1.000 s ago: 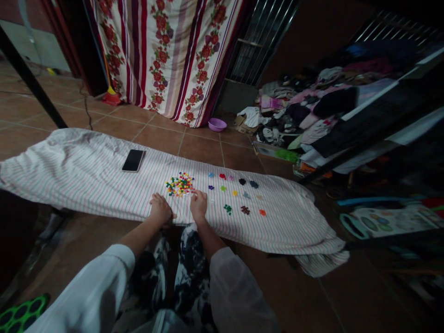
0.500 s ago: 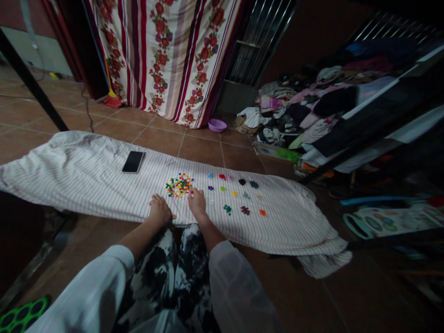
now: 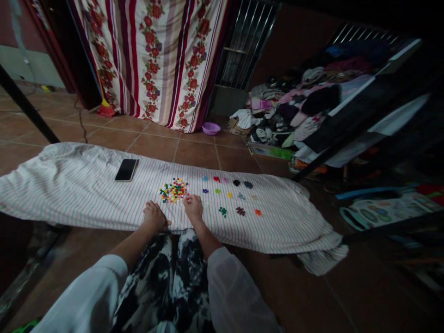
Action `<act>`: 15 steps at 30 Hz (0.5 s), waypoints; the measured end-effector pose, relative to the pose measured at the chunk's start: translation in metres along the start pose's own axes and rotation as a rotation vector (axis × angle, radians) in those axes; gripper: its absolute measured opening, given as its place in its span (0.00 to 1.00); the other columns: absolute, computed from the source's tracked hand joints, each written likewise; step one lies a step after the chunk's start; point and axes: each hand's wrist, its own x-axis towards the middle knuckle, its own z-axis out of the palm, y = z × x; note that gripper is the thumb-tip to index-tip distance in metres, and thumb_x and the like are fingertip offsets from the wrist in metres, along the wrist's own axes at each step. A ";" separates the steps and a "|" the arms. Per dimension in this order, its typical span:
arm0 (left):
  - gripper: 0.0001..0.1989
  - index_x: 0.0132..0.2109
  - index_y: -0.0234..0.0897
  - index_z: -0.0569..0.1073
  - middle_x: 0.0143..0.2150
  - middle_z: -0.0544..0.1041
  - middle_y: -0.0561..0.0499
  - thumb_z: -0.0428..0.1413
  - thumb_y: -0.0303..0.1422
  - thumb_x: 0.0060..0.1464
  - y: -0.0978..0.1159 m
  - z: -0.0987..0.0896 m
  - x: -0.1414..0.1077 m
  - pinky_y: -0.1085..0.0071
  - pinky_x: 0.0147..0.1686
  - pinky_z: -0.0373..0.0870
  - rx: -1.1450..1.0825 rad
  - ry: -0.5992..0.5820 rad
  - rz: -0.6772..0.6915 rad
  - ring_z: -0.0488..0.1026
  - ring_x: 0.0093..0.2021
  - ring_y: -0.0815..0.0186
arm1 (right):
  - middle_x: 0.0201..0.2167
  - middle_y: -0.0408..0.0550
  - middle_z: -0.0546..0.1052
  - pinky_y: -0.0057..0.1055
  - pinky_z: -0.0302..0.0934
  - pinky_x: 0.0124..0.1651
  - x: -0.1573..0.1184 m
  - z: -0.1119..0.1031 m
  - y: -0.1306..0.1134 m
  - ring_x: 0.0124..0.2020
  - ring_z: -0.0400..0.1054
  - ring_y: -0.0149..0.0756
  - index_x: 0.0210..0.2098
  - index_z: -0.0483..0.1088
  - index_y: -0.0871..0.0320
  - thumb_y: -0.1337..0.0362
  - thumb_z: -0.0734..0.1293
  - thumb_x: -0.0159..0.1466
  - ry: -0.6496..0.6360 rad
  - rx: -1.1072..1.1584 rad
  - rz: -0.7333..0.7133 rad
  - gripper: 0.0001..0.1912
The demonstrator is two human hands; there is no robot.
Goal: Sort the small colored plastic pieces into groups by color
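Note:
A mixed pile of small coloured beads (image 3: 173, 190) lies on the striped cloth (image 3: 277, 226) in front of me. My right hand (image 3: 193, 206) is at the pile's lower right edge, with thumb and fingers pinched together; what is between the fingertips is too small to make out. On the cloth's near edge rests my left hand (image 3: 154, 216), fingers laid down and thumb apart, holding nothing. To the right are small groups sorted by colour, among them dark green beads (image 3: 222, 212), brown beads (image 3: 240, 211), orange beads (image 3: 258, 212) and black beads (image 3: 236, 183).
A phone (image 3: 126, 170) lies on the cloth, left of the pile. Beyond are a floral curtain (image 3: 166, 64), a purple basin (image 3: 211, 129) and a broom (image 3: 106, 108) on the tiled floor. Heaped clothes (image 3: 277, 108) fill the back right. A dark pole (image 3: 27, 104) slants at left.
The whole view has shifted slightly. My right hand has drawn back a little from the pile, its fingers now pinched more to the left. My left hand stays in place on the cloth.

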 end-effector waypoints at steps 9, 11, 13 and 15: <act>0.45 0.64 0.08 0.52 0.65 0.52 0.13 0.46 0.51 0.58 -0.001 -0.002 0.000 0.54 0.53 0.62 -0.018 0.018 -0.006 0.54 0.66 0.33 | 0.30 0.43 0.75 0.27 0.65 0.30 0.001 -0.001 0.007 0.28 0.69 0.32 0.34 0.70 0.55 0.55 0.65 0.56 -0.042 0.431 0.249 0.11; 0.45 0.64 0.07 0.51 0.65 0.51 0.12 0.46 0.50 0.58 0.000 -0.006 0.001 0.54 0.51 0.63 -0.027 -0.009 -0.003 0.53 0.66 0.31 | 0.28 0.41 0.75 0.25 0.64 0.26 0.000 -0.004 0.008 0.26 0.69 0.32 0.35 0.69 0.55 0.53 0.65 0.56 -0.071 0.556 0.322 0.13; 0.46 0.64 0.08 0.52 0.65 0.51 0.12 0.47 0.51 0.57 0.000 -0.008 0.003 0.53 0.50 0.64 -0.028 -0.039 -0.006 0.53 0.66 0.31 | 0.27 0.40 0.75 0.25 0.65 0.26 -0.001 -0.008 0.011 0.27 0.70 0.31 0.34 0.68 0.55 0.53 0.65 0.54 -0.063 0.633 0.348 0.13; 0.46 0.65 0.11 0.54 0.65 0.52 0.14 0.47 0.52 0.56 0.001 -0.009 0.006 0.53 0.49 0.65 -0.029 -0.063 -0.021 0.54 0.65 0.32 | 0.26 0.40 0.75 0.25 0.66 0.28 -0.001 -0.012 0.016 0.27 0.70 0.31 0.33 0.67 0.55 0.53 0.65 0.54 -0.057 0.650 0.341 0.13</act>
